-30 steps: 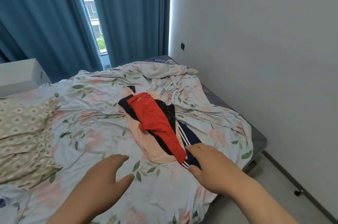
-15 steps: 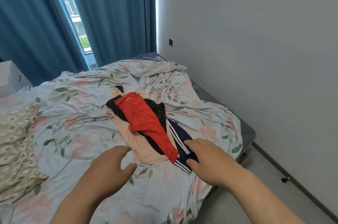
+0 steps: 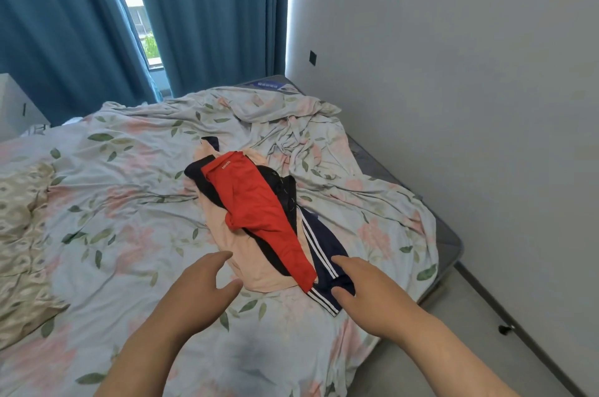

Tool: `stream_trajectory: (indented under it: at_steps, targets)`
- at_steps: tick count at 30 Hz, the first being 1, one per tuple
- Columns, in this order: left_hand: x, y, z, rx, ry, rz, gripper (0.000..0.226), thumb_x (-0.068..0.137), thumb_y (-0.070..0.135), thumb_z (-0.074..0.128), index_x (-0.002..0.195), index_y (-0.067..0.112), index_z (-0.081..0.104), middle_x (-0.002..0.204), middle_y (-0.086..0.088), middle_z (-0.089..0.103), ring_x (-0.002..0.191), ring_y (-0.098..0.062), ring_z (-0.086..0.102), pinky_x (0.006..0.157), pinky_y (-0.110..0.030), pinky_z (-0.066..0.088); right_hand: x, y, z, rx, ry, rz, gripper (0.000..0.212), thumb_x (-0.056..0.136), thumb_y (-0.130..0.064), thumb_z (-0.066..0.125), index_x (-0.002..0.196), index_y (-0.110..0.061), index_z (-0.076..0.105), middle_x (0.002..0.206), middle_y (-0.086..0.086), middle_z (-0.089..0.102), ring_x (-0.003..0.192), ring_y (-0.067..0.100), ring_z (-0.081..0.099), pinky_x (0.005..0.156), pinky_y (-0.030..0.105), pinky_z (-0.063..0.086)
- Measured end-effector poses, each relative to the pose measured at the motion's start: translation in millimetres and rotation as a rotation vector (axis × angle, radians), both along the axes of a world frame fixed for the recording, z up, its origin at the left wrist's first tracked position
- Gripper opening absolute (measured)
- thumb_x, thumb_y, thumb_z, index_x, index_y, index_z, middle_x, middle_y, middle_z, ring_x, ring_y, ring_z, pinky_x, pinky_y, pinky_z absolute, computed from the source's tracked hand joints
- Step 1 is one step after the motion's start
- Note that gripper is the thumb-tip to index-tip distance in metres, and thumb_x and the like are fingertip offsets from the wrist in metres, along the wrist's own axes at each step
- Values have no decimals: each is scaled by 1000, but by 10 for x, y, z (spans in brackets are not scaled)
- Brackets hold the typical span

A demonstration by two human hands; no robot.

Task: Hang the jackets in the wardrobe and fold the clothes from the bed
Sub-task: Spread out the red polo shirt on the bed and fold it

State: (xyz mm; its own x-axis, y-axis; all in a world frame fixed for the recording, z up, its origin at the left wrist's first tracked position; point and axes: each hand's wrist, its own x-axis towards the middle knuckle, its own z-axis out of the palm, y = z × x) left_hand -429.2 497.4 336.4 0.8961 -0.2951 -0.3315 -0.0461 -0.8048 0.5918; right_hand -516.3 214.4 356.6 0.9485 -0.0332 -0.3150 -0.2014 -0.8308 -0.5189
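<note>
A small heap of clothes lies in the middle of the bed point(image 3: 136, 189). On top is a red garment point(image 3: 259, 215), under it a black piece point(image 3: 285, 198), a pale peach top point(image 3: 256, 270) and navy shorts with white stripes point(image 3: 324, 254). My left hand point(image 3: 201, 293) hovers open just left of the peach top's near edge. My right hand point(image 3: 366, 293) reaches over the near end of the navy shorts, fingers and thumb spread; I cannot tell whether it touches the cloth. Neither hand holds anything.
A floral sheet covers the bed, bunched near the wall at the far right point(image 3: 291, 124). A beige patterned blanket point(image 3: 22, 234) lies at left. Blue curtains point(image 3: 210, 14) hang behind, a white cabinet point(image 3: 16, 104) at far left, grey floor point(image 3: 486, 348) beside the wall.
Both hands have moved forward toward the near end of the clothes heap. The view has shifted right and closer to the pile.
</note>
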Motion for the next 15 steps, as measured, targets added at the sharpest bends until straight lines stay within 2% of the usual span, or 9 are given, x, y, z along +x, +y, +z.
stream_trajectory:
  at_steps: [3,6,8,10,13,15]
  targets:
    - [249,-155,-314,-37,62,94,63,91,41,59,148,29,35,155,8,35,141,-10,34,109,-29,32,321,-168,-318,38,41,10,36,95,-39,51,130,-33,47,129,-8,54,115,8,51,78,14,38]
    - [517,-399,-766,-85,138,194,63,90,40,61,148,31,36,154,9,36,140,-10,34,108,-30,33,728,-375,-833,101,97,4,28,93,-39,53,119,-41,47,127,-11,55,106,5,50,73,10,40]
    - [728,-582,-1199,-93,187,251,66,89,41,62,148,32,35,153,9,38,139,-10,36,106,-31,35,1053,-514,-1355,126,161,29,41,93,-40,54,133,-40,44,132,-12,53,109,7,52,78,14,40]
    - [907,-704,-1544,-96,224,293,69,88,41,63,149,33,33,153,8,37,139,-12,37,107,-32,36,1332,-589,-1792,127,226,43,52,94,-38,56,143,-30,40,136,-10,51,107,6,52,83,18,40]
    - [1173,-854,-2170,-93,251,344,73,87,40,65,150,32,29,155,7,35,139,-13,37,106,-31,36,1729,-670,-2522,182,301,55,38,92,-32,56,126,-17,50,129,2,57,111,21,58,91,33,50]
    - [1342,-931,-2570,-67,255,350,77,86,38,66,152,30,27,156,5,33,139,-13,35,103,-29,35,1954,-691,-2979,218,343,56,36,91,-29,55,123,-13,50,127,7,58,113,25,58,93,37,50]
